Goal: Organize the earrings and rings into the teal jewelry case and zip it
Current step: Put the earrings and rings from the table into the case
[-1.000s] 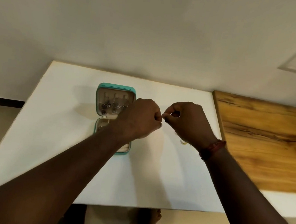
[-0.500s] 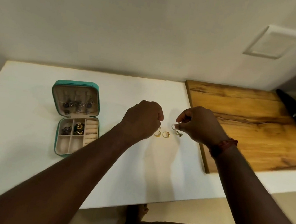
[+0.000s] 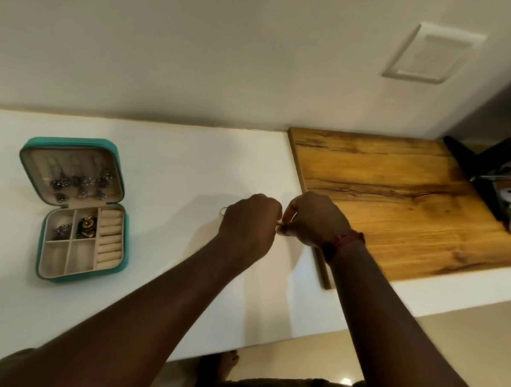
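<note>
Teal jewelry case (image 3: 54, 256) lay open at middle left on white table (image 3: 173, 160) | left hand (image 3: 250, 221) and right hand (image 3: 314, 220) sat close at center, both pinched small gold piece (image 3: 279, 224) | ring (image 3: 223, 211) lay beside left hand

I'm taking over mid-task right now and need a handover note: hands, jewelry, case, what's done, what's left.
Left hand and right hand: fingertips together, both pinching a small gold piece over the table.
Teal case: open, unzipped, at the left; earrings in the lid and two upper compartments; ring rolls bare.
A ring lies on the table beside the left hand.
Left: stow piece and ring, zip the case.
</note>
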